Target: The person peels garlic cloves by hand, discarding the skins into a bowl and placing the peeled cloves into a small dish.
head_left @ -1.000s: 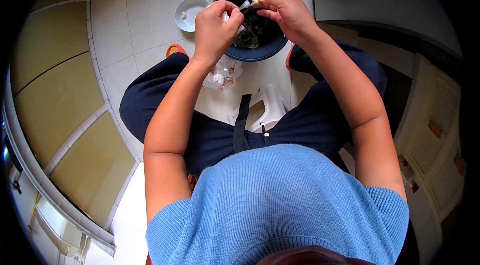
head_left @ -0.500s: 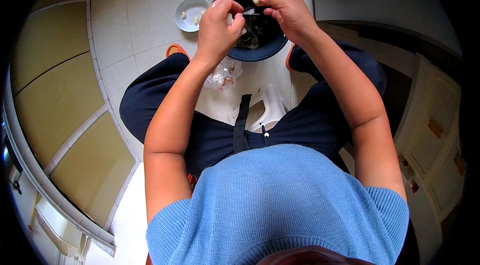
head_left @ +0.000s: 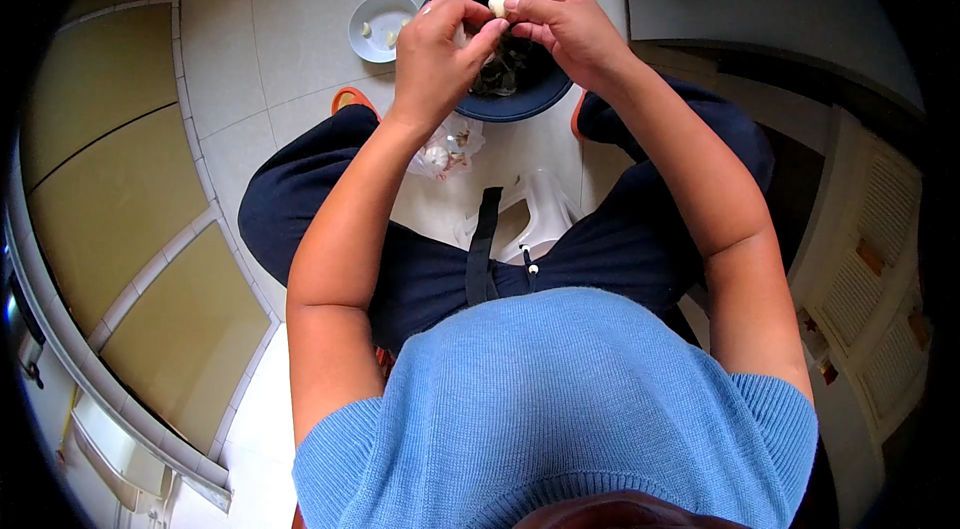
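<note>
With the frame as a clock face, the garlic clove point(head_left: 502, 2) is at 12 o'clock, over the dark bin point(head_left: 515, 107). The right hand point(head_left: 560, 14) pinches it between thumb and bent fingers, with only a narrow gap between them. The left hand point(head_left: 437, 54) is half curled, its thumb tip at the clove's lower edge; something pale shows beneath its fingers, but I cannot tell what it is or how firmly it is held.

From the bin, the bowl point(head_left: 372, 56) with small pale pieces point(head_left: 366, 30) stands at 9 o'clock, and the plastic bag point(head_left: 447, 151) lies at 7.

The likeliest mishap is a dropped clove: it looks smooth and only fingertips hold it, so a hard tug could squirt it into the bin. The left wrist, near the bowl, might also knock its rim if it swung towards 9 o'clock.
</note>
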Available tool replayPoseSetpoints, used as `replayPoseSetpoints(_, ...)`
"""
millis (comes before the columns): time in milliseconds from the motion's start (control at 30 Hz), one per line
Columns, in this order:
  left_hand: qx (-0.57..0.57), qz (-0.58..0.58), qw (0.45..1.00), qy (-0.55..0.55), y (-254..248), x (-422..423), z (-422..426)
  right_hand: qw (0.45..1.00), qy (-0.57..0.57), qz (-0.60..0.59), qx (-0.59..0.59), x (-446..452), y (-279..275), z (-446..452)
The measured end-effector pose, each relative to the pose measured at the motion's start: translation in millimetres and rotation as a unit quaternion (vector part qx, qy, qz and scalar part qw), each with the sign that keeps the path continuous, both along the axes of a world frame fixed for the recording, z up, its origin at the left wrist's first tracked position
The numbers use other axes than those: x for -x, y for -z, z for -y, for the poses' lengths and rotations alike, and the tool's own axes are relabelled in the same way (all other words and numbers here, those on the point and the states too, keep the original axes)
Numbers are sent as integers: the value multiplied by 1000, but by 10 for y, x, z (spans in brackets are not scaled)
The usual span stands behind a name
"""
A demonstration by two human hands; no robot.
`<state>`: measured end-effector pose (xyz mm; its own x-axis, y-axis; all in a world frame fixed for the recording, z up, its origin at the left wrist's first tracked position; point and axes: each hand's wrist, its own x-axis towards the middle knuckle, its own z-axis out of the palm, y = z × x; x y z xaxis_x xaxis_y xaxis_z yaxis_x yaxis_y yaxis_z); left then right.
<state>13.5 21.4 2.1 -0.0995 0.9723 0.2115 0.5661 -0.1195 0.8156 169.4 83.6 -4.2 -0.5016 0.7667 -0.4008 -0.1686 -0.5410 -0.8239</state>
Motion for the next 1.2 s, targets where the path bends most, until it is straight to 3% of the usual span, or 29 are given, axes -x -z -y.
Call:
replayPoseSetpoints(867, -7, 27, 997, -70, -44, 37, -6, 1000, 8, 0, -27, -5, 59, -29)
replayPoseSetpoints(1200, 60, 23, 996, -55, 36, 50, 9, 998, 40, -25, -31, 3, 82, -41)
